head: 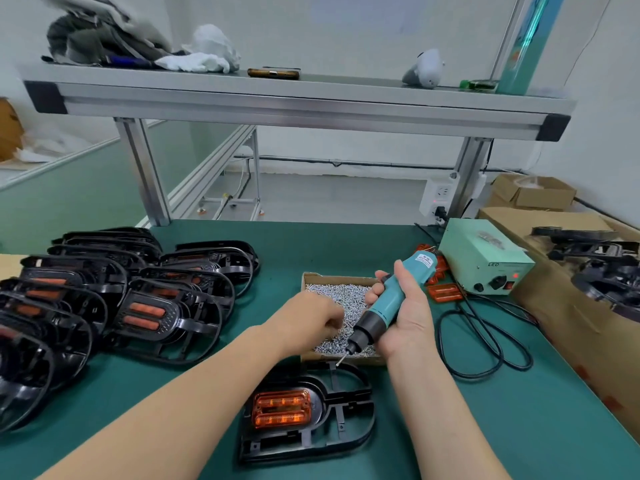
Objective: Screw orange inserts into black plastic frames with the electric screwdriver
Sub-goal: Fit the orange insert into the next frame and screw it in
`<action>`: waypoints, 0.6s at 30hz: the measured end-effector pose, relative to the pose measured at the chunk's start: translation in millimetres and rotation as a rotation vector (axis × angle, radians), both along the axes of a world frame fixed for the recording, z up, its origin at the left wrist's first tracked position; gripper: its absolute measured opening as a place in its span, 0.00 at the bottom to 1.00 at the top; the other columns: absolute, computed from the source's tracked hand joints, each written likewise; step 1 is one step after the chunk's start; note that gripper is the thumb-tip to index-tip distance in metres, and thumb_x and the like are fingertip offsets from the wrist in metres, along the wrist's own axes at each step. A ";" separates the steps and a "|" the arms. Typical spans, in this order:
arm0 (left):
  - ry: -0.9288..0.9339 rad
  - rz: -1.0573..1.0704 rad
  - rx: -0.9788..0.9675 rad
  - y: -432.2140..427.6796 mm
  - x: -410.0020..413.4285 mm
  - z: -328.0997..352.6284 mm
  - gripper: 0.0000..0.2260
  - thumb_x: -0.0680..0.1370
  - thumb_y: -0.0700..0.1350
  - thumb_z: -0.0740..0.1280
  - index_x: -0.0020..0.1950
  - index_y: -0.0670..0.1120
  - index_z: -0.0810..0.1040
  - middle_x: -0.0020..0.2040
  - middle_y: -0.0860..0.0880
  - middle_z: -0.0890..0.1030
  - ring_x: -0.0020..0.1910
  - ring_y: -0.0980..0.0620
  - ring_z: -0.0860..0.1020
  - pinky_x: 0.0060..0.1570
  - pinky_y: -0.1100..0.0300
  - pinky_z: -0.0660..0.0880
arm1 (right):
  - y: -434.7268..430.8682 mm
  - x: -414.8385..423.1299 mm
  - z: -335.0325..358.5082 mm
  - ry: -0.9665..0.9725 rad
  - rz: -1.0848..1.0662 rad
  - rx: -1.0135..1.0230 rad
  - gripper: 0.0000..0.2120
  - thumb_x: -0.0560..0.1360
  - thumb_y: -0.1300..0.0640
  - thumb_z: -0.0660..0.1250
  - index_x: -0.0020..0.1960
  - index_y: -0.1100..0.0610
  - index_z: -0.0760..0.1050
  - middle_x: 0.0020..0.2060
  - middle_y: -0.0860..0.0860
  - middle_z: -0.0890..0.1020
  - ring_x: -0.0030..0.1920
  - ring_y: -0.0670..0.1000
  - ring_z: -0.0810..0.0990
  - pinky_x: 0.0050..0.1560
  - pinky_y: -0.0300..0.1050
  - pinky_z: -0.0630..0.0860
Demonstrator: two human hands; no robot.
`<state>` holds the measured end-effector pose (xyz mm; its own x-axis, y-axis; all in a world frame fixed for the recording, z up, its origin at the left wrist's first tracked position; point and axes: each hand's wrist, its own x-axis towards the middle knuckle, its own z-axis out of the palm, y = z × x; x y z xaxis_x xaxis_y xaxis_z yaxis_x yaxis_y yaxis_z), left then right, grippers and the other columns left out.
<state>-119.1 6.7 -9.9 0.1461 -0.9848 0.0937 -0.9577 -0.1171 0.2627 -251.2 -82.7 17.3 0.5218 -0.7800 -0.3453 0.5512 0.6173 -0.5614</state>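
Orange on black, dead centre at the near edge of the desk (519, 410): spotted one orange insert (281, 408) seated in the left half of a black frame (346, 441), lying flat on the green mat. Gripped the electric screwdriver (388, 306) in the right hand (408, 317), fingers wrapped round the teal body, tool tilted, bit (341, 360) pointing down-left to the frame's far rim; touching or not, could not tell. Dipped the left hand (311, 320) into the cardboard box (308, 279) of screws (332, 292) just beyond the frame, fingers curled downward and blurred; could not tell whether pinching a screw or closed on nothing. Saw stacks of frames (104, 306) crowding the left edge of the desk, orange showing through several. Noted a pale green power box (485, 261) near the far right corner, red light on, loose inserts (445, 292) just beside it, a black cable (485, 341) looped along the right side. Caught more black frames piled in a carton (554, 323) at the right edge.
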 end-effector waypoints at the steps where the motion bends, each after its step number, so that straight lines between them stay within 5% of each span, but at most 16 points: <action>1: 0.048 0.007 -0.035 2.5 -1.1 -0.1 0.03 0.77 0.44 0.68 0.47 0.47 0.81 0.46 0.51 0.82 0.44 0.53 0.75 0.45 0.59 0.69 | 0.8 0.7 -0.1 0.003 0.007 0.006 0.13 0.76 0.52 0.73 0.44 0.60 0.75 0.31 0.51 0.78 0.28 0.47 0.72 0.26 0.37 0.74; 6: 0.389 0.142 -0.267 13.5 -4.9 -2.8 0.04 0.74 0.41 0.68 0.42 0.49 0.81 0.40 0.52 0.80 0.40 0.54 0.76 0.45 0.58 0.74 | 5.3 1.4 0.3 0.022 0.010 0.014 0.16 0.75 0.50 0.74 0.52 0.59 0.73 0.36 0.51 0.77 0.31 0.48 0.71 0.27 0.37 0.73; 12: 0.576 0.285 -0.322 18.0 -7.7 -3.6 0.06 0.71 0.39 0.70 0.37 0.49 0.78 0.34 0.55 0.79 0.32 0.61 0.72 0.37 0.69 0.70 | 14.7 0.7 4.6 0.032 0.011 0.013 0.12 0.76 0.52 0.73 0.46 0.59 0.74 0.33 0.51 0.77 0.28 0.47 0.72 0.26 0.36 0.73; 18: 0.853 0.280 -0.326 40.5 -17.4 7.7 0.05 0.76 0.39 0.70 0.41 0.46 0.81 0.37 0.48 0.84 0.34 0.55 0.82 0.44 0.59 0.79 | 17.1 -5.2 5.5 0.029 0.001 0.003 0.13 0.75 0.52 0.73 0.49 0.59 0.74 0.34 0.51 0.76 0.28 0.47 0.72 0.25 0.36 0.74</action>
